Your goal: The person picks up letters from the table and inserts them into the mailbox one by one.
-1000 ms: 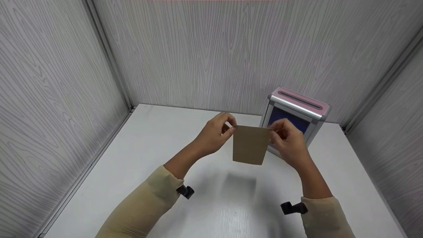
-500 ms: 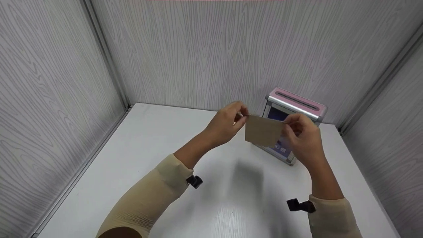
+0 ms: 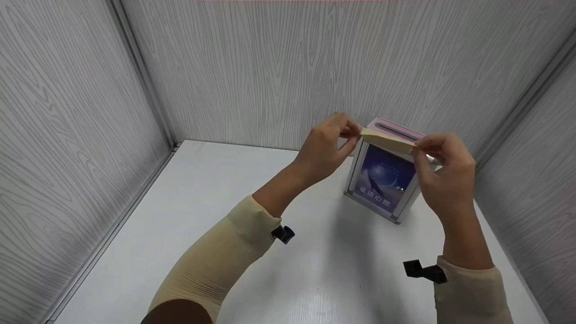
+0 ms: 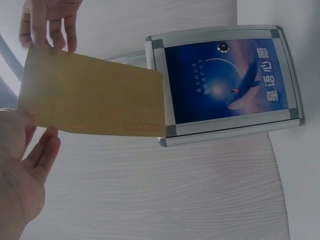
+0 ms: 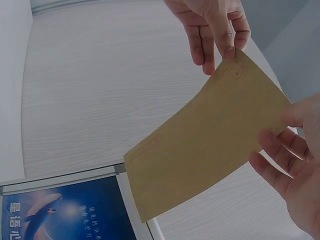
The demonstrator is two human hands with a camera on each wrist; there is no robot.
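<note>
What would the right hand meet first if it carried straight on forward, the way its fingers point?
Probably the pink top of the box: the right hand pinches the envelope just above it, though depth is unclear.

White table with faint wood grain, glossy sheen near front. Three grey wood-grain wall panels enclose it: left, back, right. Pale metal strips run down corners and along table's left edge. Light even, soft shadows.
</note>
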